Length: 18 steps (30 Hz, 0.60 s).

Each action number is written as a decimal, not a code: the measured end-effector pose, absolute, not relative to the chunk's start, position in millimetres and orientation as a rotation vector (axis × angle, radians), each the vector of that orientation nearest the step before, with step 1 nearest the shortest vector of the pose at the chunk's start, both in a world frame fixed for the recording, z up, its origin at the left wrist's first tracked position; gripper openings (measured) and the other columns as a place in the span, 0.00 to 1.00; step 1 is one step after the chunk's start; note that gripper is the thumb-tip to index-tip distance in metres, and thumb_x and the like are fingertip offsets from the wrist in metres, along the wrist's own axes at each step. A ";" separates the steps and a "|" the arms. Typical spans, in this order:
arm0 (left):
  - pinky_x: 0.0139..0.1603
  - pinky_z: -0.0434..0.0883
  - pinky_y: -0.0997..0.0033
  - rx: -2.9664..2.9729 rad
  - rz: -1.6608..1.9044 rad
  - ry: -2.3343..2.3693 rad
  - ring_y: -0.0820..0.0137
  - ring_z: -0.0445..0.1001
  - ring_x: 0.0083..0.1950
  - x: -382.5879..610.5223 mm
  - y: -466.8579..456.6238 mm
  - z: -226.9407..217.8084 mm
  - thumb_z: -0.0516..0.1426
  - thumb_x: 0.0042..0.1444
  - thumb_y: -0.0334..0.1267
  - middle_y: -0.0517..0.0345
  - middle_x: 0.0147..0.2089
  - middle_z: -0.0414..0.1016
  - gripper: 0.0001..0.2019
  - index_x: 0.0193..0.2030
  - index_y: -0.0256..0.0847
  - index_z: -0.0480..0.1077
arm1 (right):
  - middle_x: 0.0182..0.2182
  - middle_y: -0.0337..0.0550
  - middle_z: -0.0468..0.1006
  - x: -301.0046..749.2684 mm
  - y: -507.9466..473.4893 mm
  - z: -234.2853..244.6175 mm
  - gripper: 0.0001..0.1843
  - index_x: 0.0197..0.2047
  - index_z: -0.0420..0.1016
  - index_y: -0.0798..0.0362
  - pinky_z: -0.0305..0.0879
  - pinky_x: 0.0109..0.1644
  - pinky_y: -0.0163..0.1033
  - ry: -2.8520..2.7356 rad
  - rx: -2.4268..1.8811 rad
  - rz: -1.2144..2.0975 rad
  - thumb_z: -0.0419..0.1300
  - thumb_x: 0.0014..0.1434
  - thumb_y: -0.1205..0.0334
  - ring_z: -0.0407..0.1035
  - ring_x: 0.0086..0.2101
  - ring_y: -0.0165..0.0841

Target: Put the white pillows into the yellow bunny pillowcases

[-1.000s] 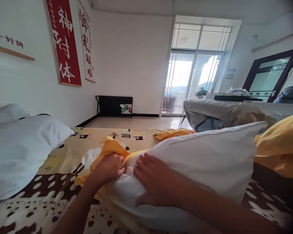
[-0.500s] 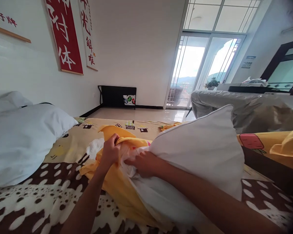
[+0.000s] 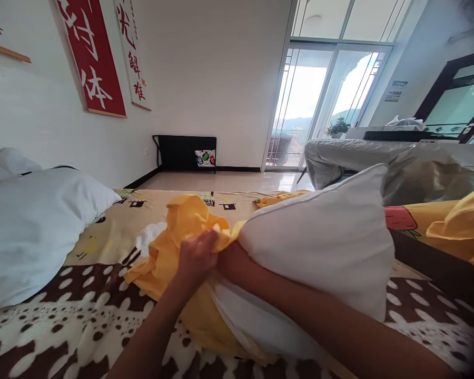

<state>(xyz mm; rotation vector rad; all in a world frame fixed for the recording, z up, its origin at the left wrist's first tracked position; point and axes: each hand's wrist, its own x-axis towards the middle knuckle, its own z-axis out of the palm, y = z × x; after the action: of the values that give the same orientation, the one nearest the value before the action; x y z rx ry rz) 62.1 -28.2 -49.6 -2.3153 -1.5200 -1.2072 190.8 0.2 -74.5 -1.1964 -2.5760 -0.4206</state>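
My left hand (image 3: 197, 252) is closed on the gathered edge of a yellow pillowcase (image 3: 189, 210), which bunches up in front of it. My right hand (image 3: 229, 259) reaches inside the pillowcase opening, right beside the left one; its fingers are hidden by the cloth and the left hand. A white pillow (image 3: 319, 231) lies under and behind my right forearm. One pointed corner of it stands up at the right, while its lower part rests against the pillowcase.
Another white pillow (image 3: 35, 226) lies at the left on the brown-and-cream patterned bedding (image 3: 55, 337). A small white fluffy clump (image 3: 148, 237) sits beside the pillowcase. More yellow cloth (image 3: 462, 226) lies at the right. Beyond stands plastic-covered furniture (image 3: 351, 152) near the glass doors (image 3: 300, 105).
My right hand has pushed forward and left into the pillowcase, so its fingers no longer show. My left hand has moved right, and the yellow cloth has bunched up higher.
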 end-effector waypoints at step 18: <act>0.27 0.54 0.72 -2.137 -1.258 -1.280 0.72 0.62 0.23 62.3 -43.5 -39.2 0.52 0.47 0.29 0.61 0.20 0.65 0.06 0.22 0.40 0.60 | 0.51 0.57 0.70 204.9 -8.0 29.9 0.26 0.57 0.64 0.57 0.56 0.55 0.48 -2.552 -1.345 -0.411 0.57 0.55 0.64 0.64 0.51 0.44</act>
<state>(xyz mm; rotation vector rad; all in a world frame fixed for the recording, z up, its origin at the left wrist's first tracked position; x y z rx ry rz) 62.3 -43.5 -39.2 -2.1374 -1.2800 -1.2584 204.9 -8.0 29.9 -1.3452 -2.5520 -0.4115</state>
